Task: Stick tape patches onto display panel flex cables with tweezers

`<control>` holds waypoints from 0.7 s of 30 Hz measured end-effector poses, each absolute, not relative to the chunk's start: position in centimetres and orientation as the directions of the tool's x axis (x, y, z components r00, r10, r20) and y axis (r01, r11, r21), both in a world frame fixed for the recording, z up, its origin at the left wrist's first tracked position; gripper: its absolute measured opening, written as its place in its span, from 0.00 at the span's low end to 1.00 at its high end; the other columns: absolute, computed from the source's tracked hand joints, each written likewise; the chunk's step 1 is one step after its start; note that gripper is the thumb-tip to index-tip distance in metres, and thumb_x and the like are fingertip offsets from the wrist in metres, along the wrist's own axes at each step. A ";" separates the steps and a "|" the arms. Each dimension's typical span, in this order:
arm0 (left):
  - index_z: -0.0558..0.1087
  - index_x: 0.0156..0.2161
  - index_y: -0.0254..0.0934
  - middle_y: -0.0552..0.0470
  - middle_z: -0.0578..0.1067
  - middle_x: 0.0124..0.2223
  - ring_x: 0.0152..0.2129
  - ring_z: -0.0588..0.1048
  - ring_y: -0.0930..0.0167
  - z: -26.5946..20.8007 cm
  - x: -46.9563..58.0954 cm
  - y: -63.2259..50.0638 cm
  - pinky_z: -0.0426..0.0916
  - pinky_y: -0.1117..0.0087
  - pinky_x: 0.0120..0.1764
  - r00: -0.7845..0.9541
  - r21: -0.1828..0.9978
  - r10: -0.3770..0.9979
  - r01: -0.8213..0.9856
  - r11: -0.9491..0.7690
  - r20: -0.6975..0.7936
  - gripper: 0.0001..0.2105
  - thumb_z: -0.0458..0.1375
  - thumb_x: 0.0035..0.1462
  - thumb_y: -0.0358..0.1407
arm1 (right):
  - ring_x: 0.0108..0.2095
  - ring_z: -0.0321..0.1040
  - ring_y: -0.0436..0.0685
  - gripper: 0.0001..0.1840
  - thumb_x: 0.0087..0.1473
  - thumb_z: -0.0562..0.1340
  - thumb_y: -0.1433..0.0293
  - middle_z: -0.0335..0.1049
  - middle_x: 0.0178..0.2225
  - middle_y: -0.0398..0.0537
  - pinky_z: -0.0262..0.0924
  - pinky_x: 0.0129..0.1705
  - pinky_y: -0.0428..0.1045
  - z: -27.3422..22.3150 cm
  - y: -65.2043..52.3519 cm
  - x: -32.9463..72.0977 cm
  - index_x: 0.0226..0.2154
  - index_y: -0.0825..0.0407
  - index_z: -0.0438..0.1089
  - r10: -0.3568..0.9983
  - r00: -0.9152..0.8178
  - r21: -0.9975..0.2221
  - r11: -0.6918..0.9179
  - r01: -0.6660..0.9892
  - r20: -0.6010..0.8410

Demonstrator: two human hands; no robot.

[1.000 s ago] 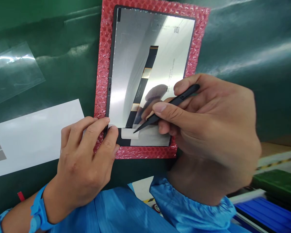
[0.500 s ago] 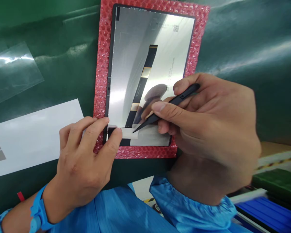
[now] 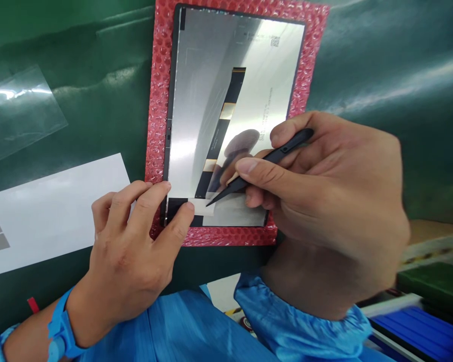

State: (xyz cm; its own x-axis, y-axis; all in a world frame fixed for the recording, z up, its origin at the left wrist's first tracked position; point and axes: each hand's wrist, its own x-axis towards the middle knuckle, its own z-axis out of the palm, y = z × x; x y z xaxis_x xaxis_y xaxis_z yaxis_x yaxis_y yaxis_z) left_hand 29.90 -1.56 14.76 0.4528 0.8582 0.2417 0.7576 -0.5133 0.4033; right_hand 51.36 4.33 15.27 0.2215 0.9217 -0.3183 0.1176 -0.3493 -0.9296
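Note:
A display panel [image 3: 196, 75], silver back up, lies on red bubble wrap [image 3: 160, 100]. A dark flex cable [image 3: 216, 141] with gold patches runs along it to a black strip at the near end. A small whitish piece of tape [image 3: 201, 206] sits across that strip. My left hand [image 3: 132, 246] is open, its thumb tip on the tape's left end and its forefinger at the panel's left edge. Black tweezers [image 3: 264, 166] are pinched between thumb and fingers of my right hand [image 3: 324, 186]; their tip touches or nearly touches the tape.
A white sheet with grey squares [image 3: 60, 211] lies left on the green mat [image 3: 109, 136], with a clear plastic film [image 3: 22, 110] beyond it. A small red strip [image 3: 32, 305] is near my left wrist. A blue bin [image 3: 415, 327] stands at lower right.
My left thumb has slid slightly to the right along the tape. My right hand and the tweezers stay almost where they were.

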 end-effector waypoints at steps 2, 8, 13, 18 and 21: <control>0.79 0.53 0.37 0.36 0.77 0.57 0.55 0.74 0.51 14.8 29.9 -1.6 0.67 0.50 0.49 0.454 0.404 0.858 0.756 -0.514 0.242 0.14 0.65 0.64 0.25 | 0.12 0.66 0.53 0.20 0.44 0.76 0.72 0.73 0.19 0.38 0.58 0.11 0.43 15.2 4.3 51.4 0.30 0.46 0.64 0.926 0.210 -0.931 -0.343 0.127 -0.313; 0.79 0.52 0.37 0.36 0.77 0.56 0.55 0.75 0.51 14.9 29.9 -1.6 0.66 0.50 0.49 0.450 0.399 0.860 0.762 -0.511 0.241 0.13 0.64 0.65 0.25 | 0.12 0.66 0.52 0.20 0.42 0.76 0.73 0.72 0.18 0.37 0.54 0.10 0.42 15.3 4.3 51.4 0.28 0.47 0.64 0.930 0.210 -0.936 -0.332 0.121 -0.303; 0.79 0.52 0.36 0.36 0.77 0.56 0.55 0.75 0.51 14.9 30.0 -1.6 0.65 0.49 0.50 0.448 0.398 0.860 0.762 -0.510 0.244 0.13 0.64 0.64 0.25 | 0.11 0.66 0.52 0.18 0.40 0.73 0.76 0.72 0.17 0.39 0.58 0.11 0.40 15.4 4.5 51.0 0.28 0.48 0.64 0.923 0.231 -0.934 -0.339 0.109 -0.308; 0.80 0.51 0.37 0.37 0.78 0.55 0.55 0.75 0.50 15.0 30.1 -1.5 0.64 0.48 0.50 0.435 0.395 0.864 0.768 -0.504 0.254 0.13 0.65 0.62 0.24 | 0.13 0.66 0.50 0.18 0.45 0.73 0.76 0.71 0.18 0.36 0.59 0.12 0.40 15.2 4.2 51.0 0.30 0.47 0.63 0.936 0.241 -0.939 -0.299 0.170 -0.255; 0.80 0.51 0.37 0.37 0.78 0.54 0.56 0.74 0.48 15.0 30.1 -1.5 0.64 0.46 0.52 0.430 0.381 0.867 0.779 -0.498 0.252 0.14 0.67 0.61 0.24 | 0.14 0.66 0.50 0.18 0.47 0.71 0.78 0.71 0.20 0.34 0.58 0.12 0.41 15.0 3.9 51.1 0.31 0.46 0.62 0.937 0.262 -0.937 -0.289 0.197 -0.233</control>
